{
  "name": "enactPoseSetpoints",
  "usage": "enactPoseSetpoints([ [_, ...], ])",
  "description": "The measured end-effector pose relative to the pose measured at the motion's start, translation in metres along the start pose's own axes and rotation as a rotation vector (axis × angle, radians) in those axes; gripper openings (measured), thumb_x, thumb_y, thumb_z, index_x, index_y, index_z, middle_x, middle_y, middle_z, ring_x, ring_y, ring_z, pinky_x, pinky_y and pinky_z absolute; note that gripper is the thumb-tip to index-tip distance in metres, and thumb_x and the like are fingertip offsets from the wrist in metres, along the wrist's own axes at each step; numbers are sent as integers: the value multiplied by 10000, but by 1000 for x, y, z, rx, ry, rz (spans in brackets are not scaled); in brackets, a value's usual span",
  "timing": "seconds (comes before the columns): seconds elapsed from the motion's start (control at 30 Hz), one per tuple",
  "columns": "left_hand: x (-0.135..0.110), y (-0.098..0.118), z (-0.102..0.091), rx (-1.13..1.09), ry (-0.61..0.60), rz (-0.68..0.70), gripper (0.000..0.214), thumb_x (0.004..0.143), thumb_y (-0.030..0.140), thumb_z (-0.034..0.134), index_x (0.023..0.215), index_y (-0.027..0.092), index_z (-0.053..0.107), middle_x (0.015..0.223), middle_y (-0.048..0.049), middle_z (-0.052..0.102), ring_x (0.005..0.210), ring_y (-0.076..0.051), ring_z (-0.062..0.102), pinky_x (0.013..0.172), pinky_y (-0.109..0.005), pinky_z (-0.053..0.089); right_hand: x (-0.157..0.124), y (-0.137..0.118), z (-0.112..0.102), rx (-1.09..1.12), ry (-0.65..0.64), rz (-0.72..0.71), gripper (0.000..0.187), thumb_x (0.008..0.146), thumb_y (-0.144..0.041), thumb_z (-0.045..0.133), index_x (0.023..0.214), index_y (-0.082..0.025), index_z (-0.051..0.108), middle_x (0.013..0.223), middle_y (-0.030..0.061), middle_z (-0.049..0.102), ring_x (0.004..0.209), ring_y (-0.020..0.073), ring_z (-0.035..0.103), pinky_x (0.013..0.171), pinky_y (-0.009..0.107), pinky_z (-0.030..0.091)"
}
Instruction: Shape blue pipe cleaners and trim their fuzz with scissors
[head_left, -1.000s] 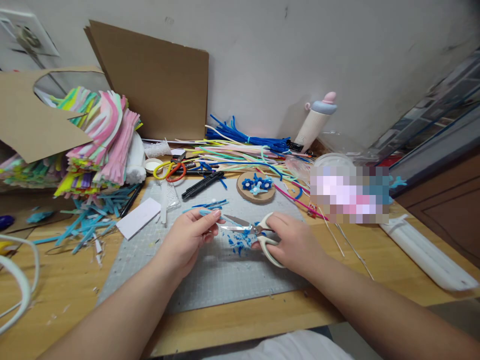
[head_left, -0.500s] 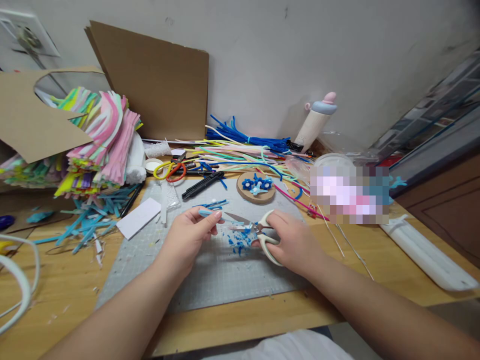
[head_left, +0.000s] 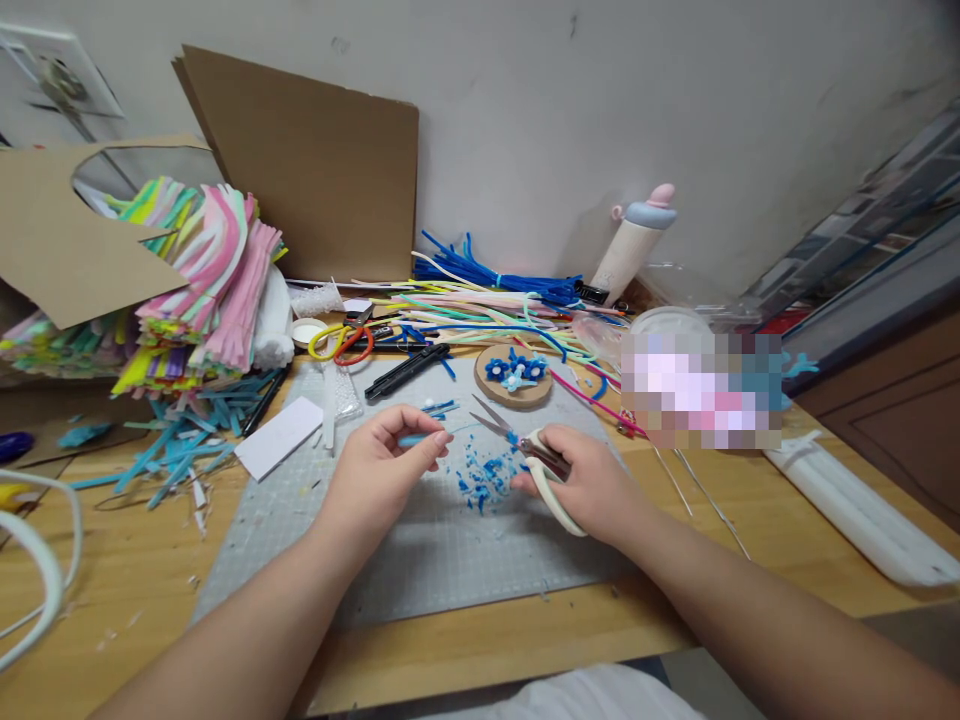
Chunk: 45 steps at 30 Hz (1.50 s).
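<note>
Between the thumb and fingers of my left hand (head_left: 386, 460) is a light blue pipe cleaner (head_left: 411, 440), mostly hidden by the fingers. My right hand (head_left: 589, 485) grips white-handled scissors (head_left: 553, 492), their blades slightly parted and pointing up and left. The blades are apart from the pipe cleaner. Between the hands, blue fluff clippings (head_left: 484, 478) lie scattered on a grey cutting mat (head_left: 420, 570). Cut blue pieces (head_left: 441, 407) rest just beyond my left hand. Farther back, a round wooden disc (head_left: 517, 398) bears blue pipe-cleaner flowers (head_left: 516, 370) with white centres.
A black tool (head_left: 405, 372) and yellow-and-red-handled scissors (head_left: 341, 342) lie behind the hands. Bundled pipe cleaners (head_left: 210, 270) and a white card (head_left: 279, 437) are at left. Loose coloured stems (head_left: 472, 305), a bottle (head_left: 630, 250) and a white package (head_left: 862, 515) are farther back and right.
My right hand has drawn the scissors slightly right and turned the blades farther upward, away from my left hand. More of the blue clippings now shows. My left hand has barely moved.
</note>
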<state>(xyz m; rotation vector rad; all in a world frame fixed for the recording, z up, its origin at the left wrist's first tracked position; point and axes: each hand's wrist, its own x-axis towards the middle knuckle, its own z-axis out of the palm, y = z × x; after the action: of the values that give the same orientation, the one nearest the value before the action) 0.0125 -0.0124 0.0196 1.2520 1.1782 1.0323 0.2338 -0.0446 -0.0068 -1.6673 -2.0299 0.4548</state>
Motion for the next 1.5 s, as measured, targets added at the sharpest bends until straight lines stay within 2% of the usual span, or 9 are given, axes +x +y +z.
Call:
enactPoseSetpoints([
  [0.1, 0, -1, 1, 43, -25, 22, 151, 663, 280, 701, 729, 174, 615, 685, 7, 622, 606, -114, 551, 581, -227, 427, 1, 1, 0, -4, 2, 5, 320, 712, -424, 649, 635, -198, 436, 617, -37, 476, 553, 116, 407, 494, 227, 284],
  [0.23, 1, -5, 0, 168, -32, 37, 180, 715, 292, 651, 868, 204, 681, 814, -26, 677, 703, -155, 590, 651, -265, 443, 2, 3, -1, -10, 26, 20, 331, 717, -407, 637, 617, -198, 402, 600, -41, 451, 548, 111, 387, 492, 224, 276],
  [0.37, 2, -5, -3, 349, 2, 192, 167, 759, 279, 604, 872, 230, 717, 941, -46, 695, 905, -209, 599, 782, -297, 425, 3, 6, -1, 11, 49, 21, 319, 720, -391, 630, 617, -196, 398, 594, -44, 440, 541, 104, 382, 485, 216, 276],
  [0.6, 0, -5, -5, 391, 55, 178, 128, 723, 341, 642, 750, 227, 695, 771, -15, 690, 698, -180, 587, 641, -264, 407, 2, 5, -1, 11, 34, -24, 311, 719, -392, 639, 616, -195, 421, 587, -43, 441, 535, 105, 378, 479, 217, 265],
  [0.83, -2, -2, -8, 514, 42, 358, 137, 771, 328, 600, 746, 225, 686, 804, -21, 691, 804, -187, 600, 675, -248, 401, 0, 2, -5, -16, 43, -95, 298, 719, -381, 664, 684, -202, 428, 691, -20, 496, 607, 126, 428, 542, 238, 315],
  [1.07, -2, 3, -5, 454, -87, 115, 194, 751, 376, 597, 721, 215, 701, 724, -11, 700, 692, -191, 608, 637, -266, 407, -2, -1, -10, -128, 132, -217, 187, 762, -329, 629, 743, -195, 499, 773, 34, 545, 731, 179, 499, 635, 278, 350],
  [1.2, -1, 5, -8, 542, -106, 102, 190, 735, 375, 598, 702, 219, 701, 708, -1, 699, 689, -194, 608, 631, -265, 403, -4, 0, -12, -220, 131, -244, 138, 779, -308, 608, 773, -186, 544, 795, 44, 558, 763, 192, 512, 675, 290, 353],
  [1.37, 0, 11, -16, 636, -184, 143, 215, 751, 375, 564, 726, 213, 704, 748, -5, 698, 718, -191, 598, 638, -260, 398, -4, 5, -9, -325, 72, -261, 191, 771, -327, 618, 717, -184, 504, 770, 30, 559, 731, 177, 506, 637, 280, 325],
  [1.5, -2, 17, -19, 671, -237, 115, 226, 767, 365, 530, 744, 206, 689, 697, 14, 664, 605, -144, 533, 569, -238, 367, -4, 7, -8, -374, 42, -276, 222, 776, -345, 618, 701, -187, 480, 760, 20, 561, 717, 169, 502, 619, 276, 303],
])
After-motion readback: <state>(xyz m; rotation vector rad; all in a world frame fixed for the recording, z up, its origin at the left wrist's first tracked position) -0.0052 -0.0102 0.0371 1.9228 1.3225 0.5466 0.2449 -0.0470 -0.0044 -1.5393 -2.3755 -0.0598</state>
